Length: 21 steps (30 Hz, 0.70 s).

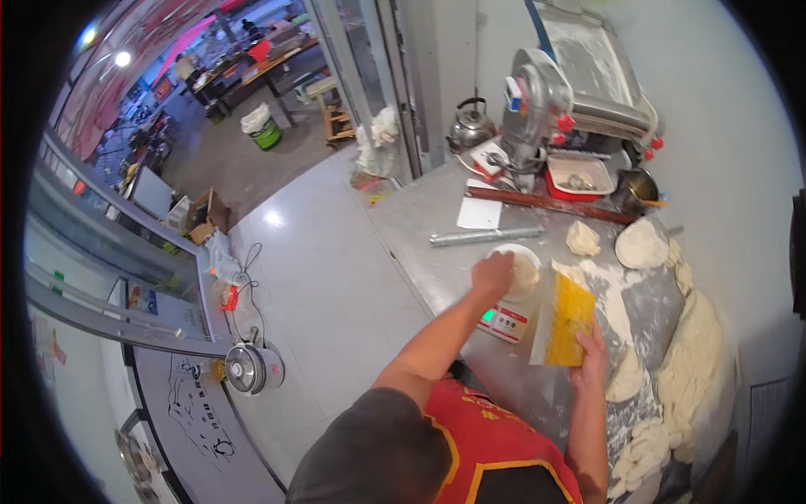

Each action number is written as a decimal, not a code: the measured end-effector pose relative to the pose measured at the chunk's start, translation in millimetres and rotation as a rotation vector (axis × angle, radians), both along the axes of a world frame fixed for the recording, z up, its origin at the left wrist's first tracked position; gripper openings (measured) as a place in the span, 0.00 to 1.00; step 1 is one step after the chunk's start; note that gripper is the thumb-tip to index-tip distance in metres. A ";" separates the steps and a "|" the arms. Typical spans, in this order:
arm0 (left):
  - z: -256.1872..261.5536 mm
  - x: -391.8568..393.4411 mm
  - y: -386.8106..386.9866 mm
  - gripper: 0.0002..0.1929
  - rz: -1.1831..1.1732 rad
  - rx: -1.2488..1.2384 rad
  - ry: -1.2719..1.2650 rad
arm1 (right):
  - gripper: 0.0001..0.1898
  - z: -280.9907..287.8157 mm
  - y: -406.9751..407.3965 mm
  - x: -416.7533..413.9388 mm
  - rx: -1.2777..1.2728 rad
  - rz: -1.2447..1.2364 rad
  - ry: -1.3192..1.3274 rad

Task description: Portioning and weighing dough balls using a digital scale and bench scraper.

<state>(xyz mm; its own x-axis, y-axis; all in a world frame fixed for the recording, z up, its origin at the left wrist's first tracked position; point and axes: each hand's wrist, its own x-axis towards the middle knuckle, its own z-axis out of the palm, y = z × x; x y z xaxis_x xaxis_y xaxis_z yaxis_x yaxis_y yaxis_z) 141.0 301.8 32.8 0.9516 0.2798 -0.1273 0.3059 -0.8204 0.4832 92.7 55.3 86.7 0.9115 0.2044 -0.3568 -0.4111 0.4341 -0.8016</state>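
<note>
A white bowl (534,251) sits on a red and white digital scale (513,322); a pale dough-like mass (526,277) lies inside. My left hand (494,276) reaches over the bowl's left rim with fingers curled down at the mass; whether they grip it is hidden. My right hand (590,356) holds a broad yellow scraper (572,321) with a pale blade edge, upright just right of the scale. Loose flour (614,296) and a flat dough piece (626,378) lie to its right. Farther back are a dough lump (582,238) and a rounder, floured one (642,242).
A long dough mass (692,353) lines the table's right side, with dough pieces (642,450) nearer me. Behind the bowl lie a metal rod (485,236) and a brown wooden rod (548,203). A dough-rolling machine (592,107), kettle (472,128) and red-white tub (579,179) stand at the back.
</note>
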 end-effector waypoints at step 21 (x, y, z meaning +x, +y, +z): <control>-0.7 -91.2 76.4 0.14 0.457 -1.596 -0.052 | 0.36 16.1 15.1 -0.5 -0.186 -0.004 -0.218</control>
<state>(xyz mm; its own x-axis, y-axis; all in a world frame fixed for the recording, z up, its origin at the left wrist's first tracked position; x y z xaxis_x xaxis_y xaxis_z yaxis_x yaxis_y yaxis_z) 49.8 378.2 32.0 0.8451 0.1466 -0.5142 0.3238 0.6249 0.7104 92.3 70.4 102.8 0.9717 0.1498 -0.1828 -0.2183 0.2730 -0.9369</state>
